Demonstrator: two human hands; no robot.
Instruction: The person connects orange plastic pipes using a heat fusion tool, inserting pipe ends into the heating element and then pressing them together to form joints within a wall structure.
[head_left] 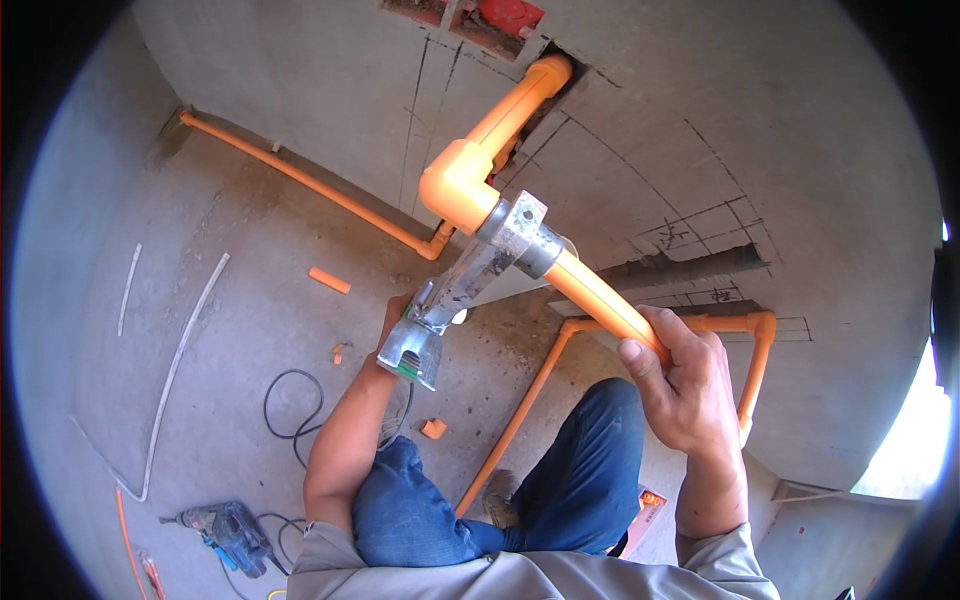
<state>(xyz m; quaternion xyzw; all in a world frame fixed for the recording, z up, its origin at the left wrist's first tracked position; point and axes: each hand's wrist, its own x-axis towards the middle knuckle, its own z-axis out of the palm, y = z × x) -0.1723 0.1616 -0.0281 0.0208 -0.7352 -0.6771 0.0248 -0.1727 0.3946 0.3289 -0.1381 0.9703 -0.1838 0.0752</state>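
Observation:
My right hand [690, 385] is wrapped round a straight orange pipe [600, 295]. The pipe's far end sits in a grey metal socket of a pipe fusion welder [480, 268]. On the welder's opposite side, another socket meets the mouth of an orange elbow fitting [458, 188]. That elbow joins an orange pipe [515, 115] coming out of a hole in the wall. My left hand [397, 310] is at the welder's lower end, mostly hidden behind its metal stand. The left fingers do not show, but the hand appears closed on the tool.
Orange pipes run along the wall base [320, 190] and beside my knee [530, 400]. On the floor lie a short orange pipe piece [330, 280], orange offcuts [433, 428], a bent grey conduit [185, 350], a black cable [290, 435] and a blue-grey power drill [225, 535].

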